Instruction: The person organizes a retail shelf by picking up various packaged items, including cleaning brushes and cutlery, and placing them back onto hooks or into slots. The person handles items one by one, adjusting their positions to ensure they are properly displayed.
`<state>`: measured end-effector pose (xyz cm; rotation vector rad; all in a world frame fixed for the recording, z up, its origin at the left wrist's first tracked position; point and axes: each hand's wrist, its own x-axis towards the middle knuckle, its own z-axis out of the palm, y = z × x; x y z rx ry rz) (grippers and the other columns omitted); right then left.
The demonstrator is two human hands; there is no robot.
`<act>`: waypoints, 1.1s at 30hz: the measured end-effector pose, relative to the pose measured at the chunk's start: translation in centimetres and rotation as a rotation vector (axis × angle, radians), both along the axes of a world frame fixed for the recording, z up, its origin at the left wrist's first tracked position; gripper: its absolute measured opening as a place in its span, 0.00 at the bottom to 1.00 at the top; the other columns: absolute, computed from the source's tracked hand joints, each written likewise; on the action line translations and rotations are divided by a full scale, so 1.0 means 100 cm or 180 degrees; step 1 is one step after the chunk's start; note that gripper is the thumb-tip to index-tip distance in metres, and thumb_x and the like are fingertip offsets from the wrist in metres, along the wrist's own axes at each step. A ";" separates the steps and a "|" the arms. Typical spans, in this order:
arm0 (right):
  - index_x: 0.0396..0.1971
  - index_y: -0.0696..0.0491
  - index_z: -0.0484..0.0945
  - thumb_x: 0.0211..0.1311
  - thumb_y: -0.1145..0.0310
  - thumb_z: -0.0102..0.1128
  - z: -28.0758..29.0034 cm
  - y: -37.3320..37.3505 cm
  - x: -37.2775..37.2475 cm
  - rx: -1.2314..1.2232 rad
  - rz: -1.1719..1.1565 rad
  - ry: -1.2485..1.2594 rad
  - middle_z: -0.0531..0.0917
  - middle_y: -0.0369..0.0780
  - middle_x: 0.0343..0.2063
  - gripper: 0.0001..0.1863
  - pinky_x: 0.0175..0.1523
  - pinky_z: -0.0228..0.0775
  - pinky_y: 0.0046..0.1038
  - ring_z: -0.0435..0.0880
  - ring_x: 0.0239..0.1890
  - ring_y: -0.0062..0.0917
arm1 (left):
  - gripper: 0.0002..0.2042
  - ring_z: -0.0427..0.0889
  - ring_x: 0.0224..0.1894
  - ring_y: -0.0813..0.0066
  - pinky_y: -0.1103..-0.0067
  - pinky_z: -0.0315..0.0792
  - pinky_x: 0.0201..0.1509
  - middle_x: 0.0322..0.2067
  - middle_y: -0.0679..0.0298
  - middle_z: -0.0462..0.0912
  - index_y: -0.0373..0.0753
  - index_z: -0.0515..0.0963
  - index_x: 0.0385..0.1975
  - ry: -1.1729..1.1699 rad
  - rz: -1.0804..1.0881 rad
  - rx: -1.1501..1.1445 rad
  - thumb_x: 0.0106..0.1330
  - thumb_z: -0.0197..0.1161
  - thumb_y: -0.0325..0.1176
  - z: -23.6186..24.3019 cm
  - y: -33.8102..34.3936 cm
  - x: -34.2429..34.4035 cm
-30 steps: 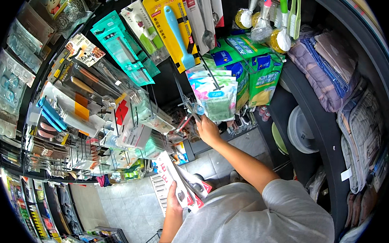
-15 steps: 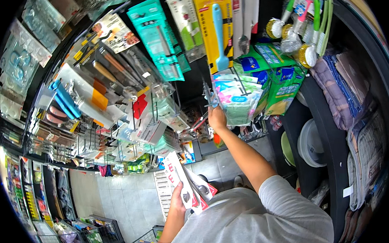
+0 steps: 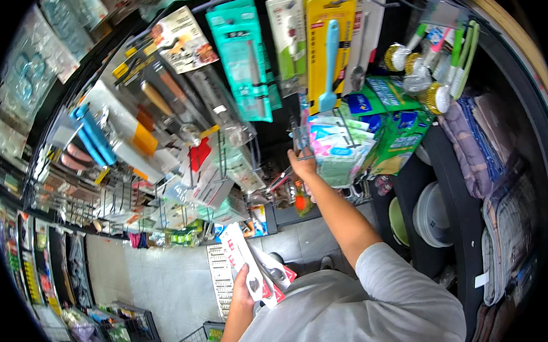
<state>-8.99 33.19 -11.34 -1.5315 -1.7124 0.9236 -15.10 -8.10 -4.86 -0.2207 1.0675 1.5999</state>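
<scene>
My left hand (image 3: 240,287) grips several white-and-red carded packs (image 3: 251,267) with dark items inside, low in front of my body. My right hand (image 3: 301,163) reaches up to a metal hook (image 3: 300,137) on the display, its thumb and fingers partly apart at the hook's end; the fingertips are partly hidden. Just right of it hang clear pink-and-blue pouches (image 3: 337,149). Above are a yellow card with a blue brush (image 3: 329,62) and teal packs (image 3: 239,58).
Knives and utensils (image 3: 166,103) crowd hooks on the left. Green sponge packs (image 3: 396,146), scrub brushes (image 3: 436,93), folded textiles (image 3: 467,144) and plastic basins (image 3: 433,213) are at the right. Below are tiled floor (image 3: 169,283) and wire baskets (image 3: 139,325).
My view has shifted, so the display sits further right in the frame. My right hand stays at the hook, with its fingers looser. My left hand still grips the packs.
</scene>
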 end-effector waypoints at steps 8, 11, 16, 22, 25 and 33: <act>0.39 0.56 0.74 0.56 0.55 0.55 -0.006 -0.002 0.000 -0.0228 0.0222 -0.0218 0.80 0.53 0.38 0.19 0.51 0.69 0.42 0.77 0.45 0.49 | 0.22 0.79 0.48 0.61 0.65 0.74 0.52 0.47 0.59 0.79 0.38 0.69 0.55 0.0139 -0.0023 -0.0015 0.65 0.57 0.45 0.006 0.018 -0.003; 0.36 0.56 0.74 0.57 0.58 0.56 -0.010 -0.002 0.007 0.0021 0.0146 -0.0147 0.80 0.52 0.33 0.16 0.46 0.71 0.42 0.79 0.41 0.48 | 0.22 0.79 0.47 0.61 0.65 0.74 0.52 0.46 0.59 0.80 0.38 0.70 0.53 0.0111 -0.0285 -0.0132 0.66 0.57 0.45 0.011 0.033 -0.006; 0.51 0.62 0.67 0.56 0.59 0.56 -0.026 -0.014 -0.002 0.0575 -0.0068 -0.0345 0.76 0.57 0.46 0.28 0.54 0.67 0.41 0.75 0.50 0.49 | 0.22 0.77 0.49 0.61 0.64 0.72 0.54 0.46 0.59 0.78 0.40 0.69 0.55 0.0247 -0.0533 -0.0162 0.65 0.57 0.45 0.010 0.041 -0.010; 0.55 0.63 0.63 0.55 0.63 0.58 -0.023 -0.059 0.025 0.0153 0.0239 0.0053 0.76 0.56 0.45 0.30 0.53 0.68 0.39 0.75 0.49 0.48 | 0.22 0.79 0.46 0.62 0.66 0.74 0.52 0.45 0.58 0.80 0.36 0.70 0.53 0.0363 -0.0698 -0.0180 0.65 0.57 0.45 0.016 0.065 -0.024; 0.53 0.59 0.67 0.58 0.63 0.58 -0.030 -0.105 0.044 0.0124 0.0353 0.0497 0.79 0.52 0.42 0.25 0.49 0.70 0.37 0.78 0.45 0.44 | 0.22 0.79 0.46 0.62 0.66 0.75 0.51 0.45 0.58 0.80 0.37 0.70 0.53 0.0167 -0.0925 0.0018 0.65 0.57 0.45 0.008 0.070 -0.035; 0.41 0.58 0.76 0.72 0.58 0.45 -0.013 -0.218 0.143 -0.2072 0.0911 0.1911 0.81 0.36 0.36 0.18 0.46 0.71 0.24 0.78 0.39 0.17 | 0.19 0.82 0.39 0.63 0.68 0.78 0.45 0.39 0.57 0.81 0.34 0.72 0.48 -0.0157 -0.1902 0.0017 0.64 0.59 0.40 -0.005 0.105 -0.010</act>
